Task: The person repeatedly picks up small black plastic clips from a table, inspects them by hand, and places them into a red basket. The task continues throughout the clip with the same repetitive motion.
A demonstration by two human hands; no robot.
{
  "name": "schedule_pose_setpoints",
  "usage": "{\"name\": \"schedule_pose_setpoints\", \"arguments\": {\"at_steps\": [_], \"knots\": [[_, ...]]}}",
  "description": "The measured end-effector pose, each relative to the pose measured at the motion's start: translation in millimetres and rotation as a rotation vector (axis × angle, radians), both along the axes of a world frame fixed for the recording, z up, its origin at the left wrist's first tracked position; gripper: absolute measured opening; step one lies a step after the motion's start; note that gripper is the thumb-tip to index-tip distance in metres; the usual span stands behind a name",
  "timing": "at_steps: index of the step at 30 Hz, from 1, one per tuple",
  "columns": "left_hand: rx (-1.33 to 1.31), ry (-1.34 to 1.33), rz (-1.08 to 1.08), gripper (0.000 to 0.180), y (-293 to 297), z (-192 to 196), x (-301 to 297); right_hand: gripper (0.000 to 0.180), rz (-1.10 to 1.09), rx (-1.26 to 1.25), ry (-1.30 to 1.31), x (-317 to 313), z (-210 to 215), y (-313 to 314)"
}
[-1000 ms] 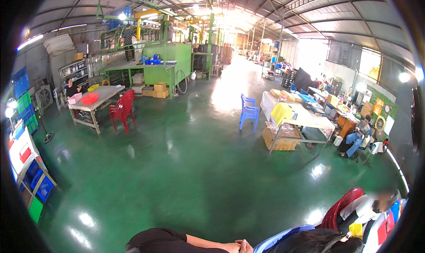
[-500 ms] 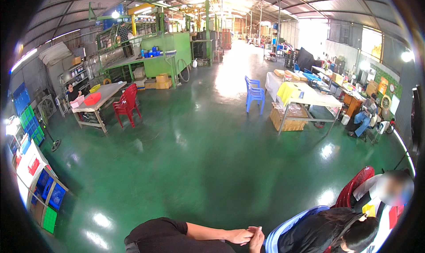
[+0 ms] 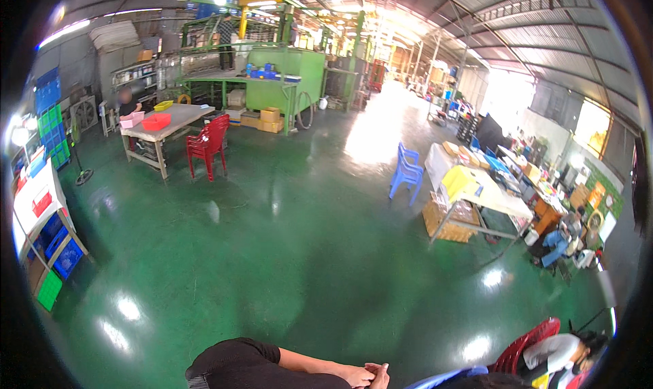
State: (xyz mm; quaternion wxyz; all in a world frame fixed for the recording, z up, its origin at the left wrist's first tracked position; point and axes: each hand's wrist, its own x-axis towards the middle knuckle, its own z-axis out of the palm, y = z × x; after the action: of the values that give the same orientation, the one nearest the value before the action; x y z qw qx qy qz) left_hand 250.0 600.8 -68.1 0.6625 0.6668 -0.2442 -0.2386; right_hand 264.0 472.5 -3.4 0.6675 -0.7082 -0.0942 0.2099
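At the lower edge my left hand (image 3: 356, 375) and my right hand (image 3: 381, 376) are held together in front of me, fingers closed and touching. No object shows between them. My left forearm reaches in from a black sleeve, while the right forearm lies outside the picture. Just right of my hands is the blue back of a plastic chair (image 3: 450, 377), with a dark-haired person partly cut off beside it. Farther right, a person in a light top (image 3: 554, 353) bends over beside a dark red chair (image 3: 524, 345).
Green floor (image 3: 272, 253) stretches ahead. At left stand a work table (image 3: 178, 125) with bins, stacked red chairs (image 3: 209, 147) and a white-topped table (image 3: 34, 198). A blue chair (image 3: 407, 173) and a cloth-covered table (image 3: 500, 202) stand at right. Green machinery (image 3: 299, 76) fills the back left.
The view has tilted and turned, so the room leans clockwise. My joined hands sit slightly lower and farther left. The dark-haired person has mostly slipped below the lower edge.
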Motion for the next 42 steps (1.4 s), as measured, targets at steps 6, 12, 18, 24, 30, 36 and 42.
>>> {"name": "schedule_pose_setpoints", "arguments": {"at_steps": [6, 12, 18, 24, 30, 36, 42], "knots": [[0.15, -0.124, 0.131, 0.015, 72, 93, -2, 0.067, -0.138, 0.155, 0.375, 48, -30, 56], [0.463, -0.589, 0.57, 0.018, 97, 69, -3, 0.06, -0.306, 0.139, 0.16, 65, -6, 121], [0.546, -0.488, 0.532, 0.021, 119, 61, -3, 0.052, -0.273, 0.03, -0.046, 58, 0, 147], [0.445, -0.362, 0.15, 0.023, 125, 52, 9, 0.043, -0.23, -0.015, -0.322, 33, -11, 126], [0.359, -0.249, -0.286, 0.02, 67, 51, 40, 0.046, -0.337, -0.139, -0.642, 14, -9, 60], [0.391, -0.162, -0.713, 0.02, -53, 70, 56, 0.022, -0.411, -0.451, -0.868, -10, 17, -63], [0.332, -0.229, -0.997, 0.029, -193, 80, 36, 0.032, -0.654, -0.688, -0.791, -75, 3, -207]]}}
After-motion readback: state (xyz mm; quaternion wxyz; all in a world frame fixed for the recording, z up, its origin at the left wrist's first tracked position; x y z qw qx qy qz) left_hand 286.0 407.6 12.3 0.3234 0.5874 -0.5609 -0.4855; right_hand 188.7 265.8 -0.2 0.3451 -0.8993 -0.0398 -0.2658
